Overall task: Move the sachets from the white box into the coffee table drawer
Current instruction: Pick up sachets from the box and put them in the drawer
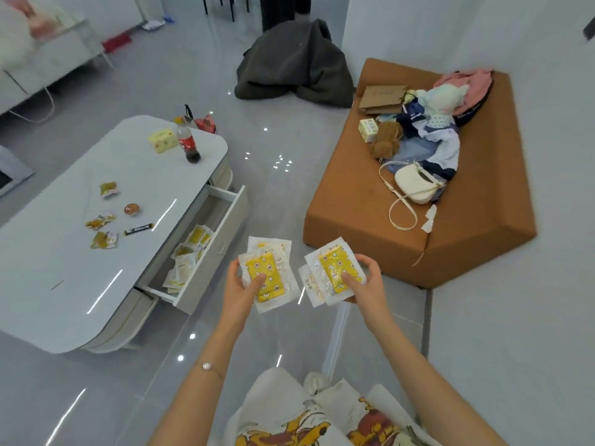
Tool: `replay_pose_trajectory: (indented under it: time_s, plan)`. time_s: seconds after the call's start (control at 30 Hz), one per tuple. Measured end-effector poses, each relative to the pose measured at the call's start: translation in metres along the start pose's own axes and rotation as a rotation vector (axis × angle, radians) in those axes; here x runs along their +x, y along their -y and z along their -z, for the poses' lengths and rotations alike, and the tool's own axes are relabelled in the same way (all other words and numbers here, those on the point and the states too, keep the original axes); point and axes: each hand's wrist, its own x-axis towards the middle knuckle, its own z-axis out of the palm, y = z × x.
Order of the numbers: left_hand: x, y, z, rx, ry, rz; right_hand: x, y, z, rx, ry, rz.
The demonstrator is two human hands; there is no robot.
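- Yellow-and-white sachets are held in two bunches in front of the counter (96, 268), out over the grey floor and clear of the counter's edge.
- The left bunch (269, 252) is gripped by the left hand (240, 286), with the thumb pressed on the yellow face of the top sachet and the fingers curled round the outer edge.
- The right bunch (331, 263) is gripped in the same way by the right hand (367, 281).
- The two bunches are held side by side, near each other but not touching.
- A drawer (222, 239) is pulled out from the counter's long side, just to the left of the hands.
- Loose sachets (186, 259) are heaped in the drawer's near half; its far end is bare.
- On the counter's top, a cola bottle (188, 144) stands upright near the far end, with a yellow carton (162, 140) just beside it.
- Wrapped snacks (103, 220) are scattered around the middle of the counter.
- To the right of the counter, across a strip of floor, a brown seat (370, 220) is piled with clothes, a soft toy, a white handbag (417, 183) and a small pale box (368, 130).
- Beyond the counter's far end, a dark coat (296, 66) is heaped on the floor.
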Motion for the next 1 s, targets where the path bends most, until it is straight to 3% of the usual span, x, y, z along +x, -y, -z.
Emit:
replay_pose_trajectory:
  time_s: [0.3, 0.7, 1.0]
  plan:
    - [0.045, -0.008, 0.024, -0.062, -0.263, 0.019, 0.091, 0.035, -0.062, -0.055, 0.214, -0.006]
    - [0.178, -0.038, 0.117, -0.174, -0.527, 0.059, 0.210, 0.081, -0.246, -0.170, 0.500, -0.055]
    - [0.252, -0.055, 0.184, -0.191, -0.653, 0.121, 0.271, 0.093, -0.365, -0.271, 0.604, -0.097]
